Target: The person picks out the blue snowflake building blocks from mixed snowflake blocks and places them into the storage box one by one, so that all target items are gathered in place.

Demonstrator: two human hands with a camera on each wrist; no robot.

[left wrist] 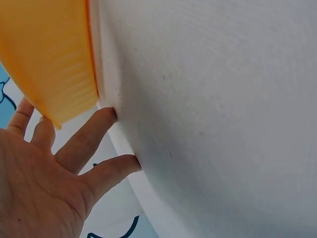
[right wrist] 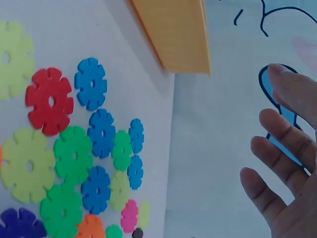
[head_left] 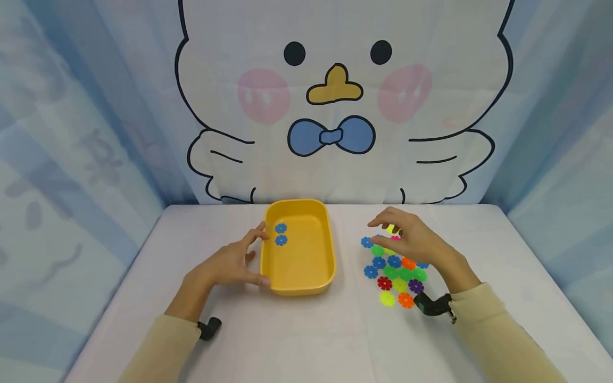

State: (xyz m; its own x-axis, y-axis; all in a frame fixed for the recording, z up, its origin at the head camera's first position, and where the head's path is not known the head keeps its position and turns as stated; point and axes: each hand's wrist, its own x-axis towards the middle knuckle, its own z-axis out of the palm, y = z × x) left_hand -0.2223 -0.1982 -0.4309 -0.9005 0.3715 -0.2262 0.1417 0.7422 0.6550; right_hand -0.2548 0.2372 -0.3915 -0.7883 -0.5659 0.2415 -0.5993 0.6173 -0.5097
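Observation:
A yellow tray (head_left: 299, 266) stands on the white table, with two blue notched plastic discs (head_left: 281, 240) lying inside near its left wall. My left hand (head_left: 238, 260) touches the tray's left side, its fingers spread along the rim; the left wrist view shows the palm and spread fingers beside the tray wall (left wrist: 59, 74). Over the far part of a spread of coloured flower-shaped discs (head_left: 384, 283) hovers my right hand (head_left: 412, 234). In the right wrist view its loosely bent fingers hold nothing, apart from the discs (right wrist: 51, 101).
The discs lie flat in blue, green, yellow, red, orange, purple and pink, right of the tray. A curtain (head_left: 335, 175) with a cartoon bird hangs behind the table's back edge. Each wrist wears a small black camera (head_left: 209, 329).

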